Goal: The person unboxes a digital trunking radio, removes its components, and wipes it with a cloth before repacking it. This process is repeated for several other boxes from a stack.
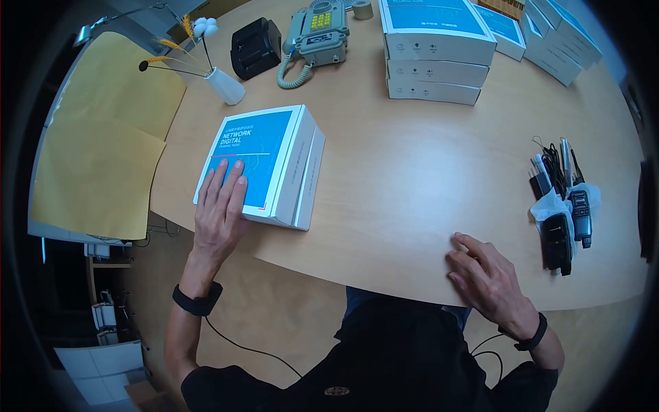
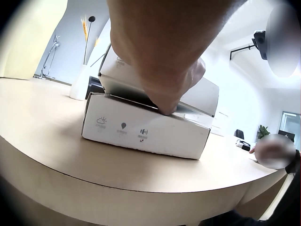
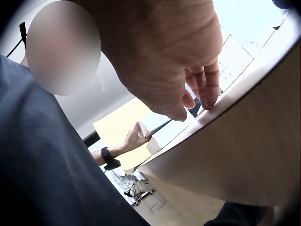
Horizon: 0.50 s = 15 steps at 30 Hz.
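A white cardboard box with a blue top (image 1: 264, 134), printed "NETWORK DIGITAL", lies on a second white box (image 2: 146, 132) at the left of the table. My left hand (image 1: 218, 216) grips the upper box at its near side, fingers spread over the blue top. In the left wrist view the thumb is at the gap between the two boxes. The upper box tilts, its near edge raised off the lower one. My right hand (image 1: 487, 281) holds nothing; its fingers are loosely bent over the table's near edge, right of the boxes.
Two handheld radios (image 1: 556, 240) with cables and plastic wrap lie at the right. More blue-topped boxes (image 1: 439, 53) are stacked at the back. A grey-green telephone (image 1: 319, 34), a black device (image 1: 255, 48) and a white vase (image 1: 226, 87) stand behind the left boxes.
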{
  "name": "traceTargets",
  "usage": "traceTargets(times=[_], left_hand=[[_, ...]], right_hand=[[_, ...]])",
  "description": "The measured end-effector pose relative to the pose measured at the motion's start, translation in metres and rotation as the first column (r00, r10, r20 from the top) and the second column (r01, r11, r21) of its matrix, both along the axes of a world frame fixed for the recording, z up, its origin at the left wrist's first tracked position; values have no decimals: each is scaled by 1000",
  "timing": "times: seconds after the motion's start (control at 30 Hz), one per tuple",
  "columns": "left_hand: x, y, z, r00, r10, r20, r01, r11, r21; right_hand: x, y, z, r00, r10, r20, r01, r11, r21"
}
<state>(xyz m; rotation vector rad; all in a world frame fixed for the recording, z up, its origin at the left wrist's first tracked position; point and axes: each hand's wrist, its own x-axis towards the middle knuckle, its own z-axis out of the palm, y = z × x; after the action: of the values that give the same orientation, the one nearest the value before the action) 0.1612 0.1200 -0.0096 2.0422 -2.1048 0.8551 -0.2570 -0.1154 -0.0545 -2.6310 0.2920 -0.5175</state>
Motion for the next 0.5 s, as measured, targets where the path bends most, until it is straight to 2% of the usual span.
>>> traceTargets(times=[0.1,0.17,0.3,0.4,0.43,0.5], left_hand=[[-1,3,5,999,-32,-1,32,999,25],[-11,8,15,998,65,-19,-61,983,172],[-49,-19,38,987,114,-109,-88,971,223],[-66,-64,56,944,94,-317,-58,991,119],[-67,-82,62,943,78,-324,-46,993,107],[-66,-128,74,825,-14,-565,44,998,40]], right_hand=[[3,-1,-5,1000,11,11,-11,1000,-28],[3,-1,-11,999,6,38,-6,1000,-19],[5,-1,-15,997,-3,80,5,1000,-28],[5,-1,-16,995,5,96,0,999,-54],[4,-1,-17,996,-5,89,11,998,-66],[2,0,-21,996,20,85,-14,997,-77]])
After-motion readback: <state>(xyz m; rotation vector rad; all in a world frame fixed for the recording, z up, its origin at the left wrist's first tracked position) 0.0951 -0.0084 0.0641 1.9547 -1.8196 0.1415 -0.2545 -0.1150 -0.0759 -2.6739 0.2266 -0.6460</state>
